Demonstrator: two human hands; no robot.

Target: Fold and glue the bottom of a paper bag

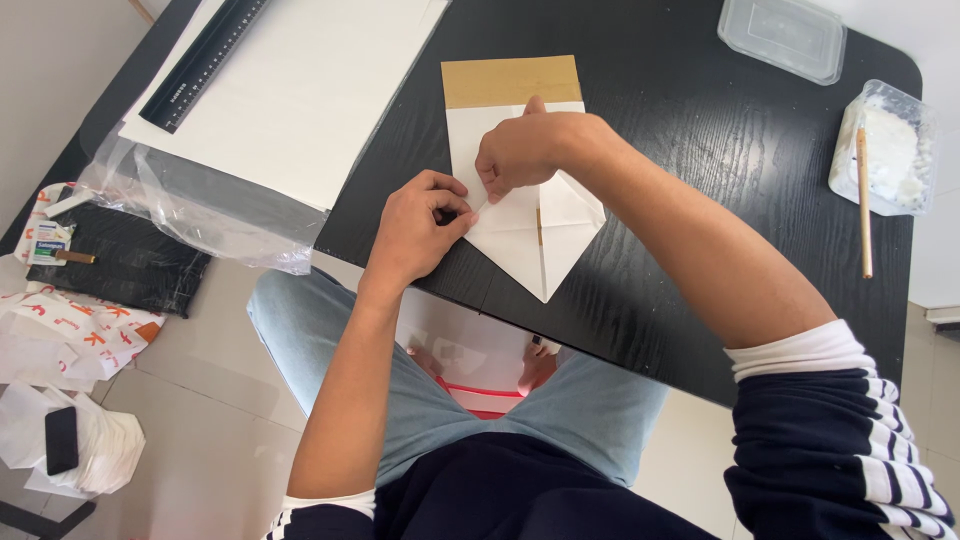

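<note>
Head camera looks steeply down, close over the black table (700,150).
</note>
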